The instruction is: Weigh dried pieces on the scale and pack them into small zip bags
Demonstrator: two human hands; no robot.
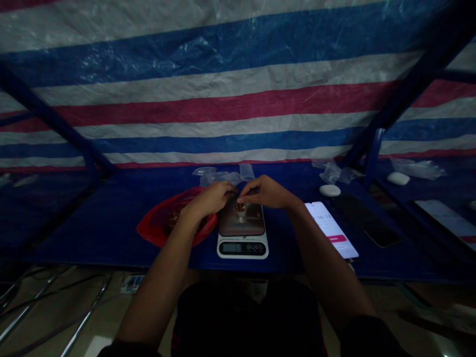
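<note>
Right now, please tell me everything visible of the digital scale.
The digital scale lies flat on the blue table. It has a white body, a brownish, metal-looking plate, and a dark panel with buttons and a display, its digits unclear. A cup of brown pieces stands on the plate, near the left hand and right hand.

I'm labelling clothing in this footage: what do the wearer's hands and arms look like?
The left hand and right hand are ungloved, and no watch or bracelet shows. The forearms are bare below dark, seemingly black sleeves. The light is too dim to tell rings or sleeve markings.
</note>
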